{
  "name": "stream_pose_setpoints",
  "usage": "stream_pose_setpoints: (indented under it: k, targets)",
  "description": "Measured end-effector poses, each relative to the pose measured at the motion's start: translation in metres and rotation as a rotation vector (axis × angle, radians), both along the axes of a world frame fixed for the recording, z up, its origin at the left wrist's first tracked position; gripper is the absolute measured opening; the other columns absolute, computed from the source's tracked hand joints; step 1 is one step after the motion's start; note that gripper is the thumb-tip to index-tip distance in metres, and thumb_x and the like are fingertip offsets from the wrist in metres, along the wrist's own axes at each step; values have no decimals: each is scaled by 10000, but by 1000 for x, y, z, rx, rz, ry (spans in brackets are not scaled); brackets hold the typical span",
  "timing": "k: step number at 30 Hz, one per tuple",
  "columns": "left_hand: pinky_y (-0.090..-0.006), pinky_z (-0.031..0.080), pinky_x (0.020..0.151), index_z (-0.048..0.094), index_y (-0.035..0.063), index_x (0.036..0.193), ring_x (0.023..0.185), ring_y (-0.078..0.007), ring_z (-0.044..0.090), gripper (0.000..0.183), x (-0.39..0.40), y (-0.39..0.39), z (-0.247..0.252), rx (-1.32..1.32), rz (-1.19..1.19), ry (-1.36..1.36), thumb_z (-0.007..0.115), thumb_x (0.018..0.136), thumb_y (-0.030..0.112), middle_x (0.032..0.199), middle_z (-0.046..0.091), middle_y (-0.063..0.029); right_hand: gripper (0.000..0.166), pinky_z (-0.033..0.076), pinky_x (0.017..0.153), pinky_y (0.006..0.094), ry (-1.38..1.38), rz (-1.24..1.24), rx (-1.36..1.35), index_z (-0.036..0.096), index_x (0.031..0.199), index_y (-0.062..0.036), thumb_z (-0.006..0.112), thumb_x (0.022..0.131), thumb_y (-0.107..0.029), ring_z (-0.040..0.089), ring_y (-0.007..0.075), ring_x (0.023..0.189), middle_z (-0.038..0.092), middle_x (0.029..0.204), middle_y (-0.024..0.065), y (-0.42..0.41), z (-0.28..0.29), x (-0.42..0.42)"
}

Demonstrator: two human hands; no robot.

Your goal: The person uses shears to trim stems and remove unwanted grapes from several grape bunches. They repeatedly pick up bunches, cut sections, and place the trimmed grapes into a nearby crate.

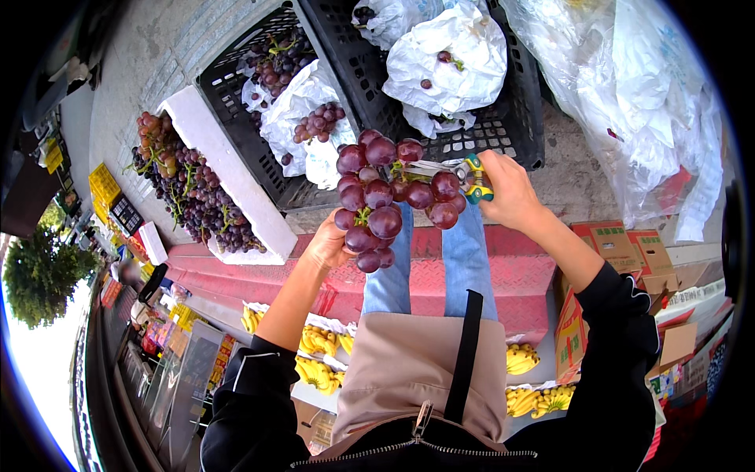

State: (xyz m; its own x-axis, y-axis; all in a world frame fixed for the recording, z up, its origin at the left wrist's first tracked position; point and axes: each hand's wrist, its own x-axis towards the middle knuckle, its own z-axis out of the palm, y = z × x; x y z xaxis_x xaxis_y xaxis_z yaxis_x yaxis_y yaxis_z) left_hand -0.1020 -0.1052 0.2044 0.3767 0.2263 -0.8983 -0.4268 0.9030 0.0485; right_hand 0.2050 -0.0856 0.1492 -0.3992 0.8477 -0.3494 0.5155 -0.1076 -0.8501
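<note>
My left hand holds up a bunch of large red-purple grapes from behind, and the grapes hide most of its fingers. In my right hand is a pair of small snips with green and yellow handles. Their thin metal blades reach in among the upper grapes at the green stem; whether they touch it I cannot tell. Past the bunch stands a black plastic crate with white plastic bags in it. Several loose grapes lie on a bag.
At left a white foam box holds dark grape bunches. Beside it another black crate contains grapes and bags. Clear plastic sheeting covers the right side. Red metal steps, bananas and cardboard boxes are close around me.
</note>
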Motion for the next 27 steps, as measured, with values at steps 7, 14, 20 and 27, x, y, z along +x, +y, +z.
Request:
stream_pose_setpoints:
  k: [7, 14, 20, 27]
  targets:
    - [-358, 505, 825, 448, 4, 1174, 966, -212, 587, 459, -4, -3, 0, -54, 107, -152, 625, 783, 167, 1111, 547, -122, 355, 431, 569, 436, -6, 29, -39, 399, 860, -42, 646, 604, -38, 550, 382, 687, 539, 725, 153, -2, -15, -2]
    - [-212, 416, 472, 564, 7, 1013, 610, -90, 533, 248, -20, -16, -3, -120, 97, 46, 592, 797, 125, 876, 591, -52, 330, 377, 602, 386, 25, 40, -78, 423, 835, -40, 621, 573, -19, 485, 333, 705, 495, 725, 124, 3, -12, 18]
    - [-166, 164, 373, 612, 39, 922, 432, -7, 284, 135, -21, -11, -1, -138, -45, 109, 552, 804, 69, 624, 481, 48, 370, 364, 653, 349, -83, 131, 277, 486, 862, -26, 635, 523, -19, 487, 281, 725, 491, 786, 105, 13, -1, 31]
    - [-173, 161, 379, 595, 43, 917, 421, -8, 247, 114, -18, -11, 6, -96, -37, 74, 524, 832, 70, 562, 367, 75, 367, 377, 705, 356, -341, 82, 650, 543, 960, -24, 609, 601, -59, 485, 229, 729, 475, 784, 64, 26, 7, 31]
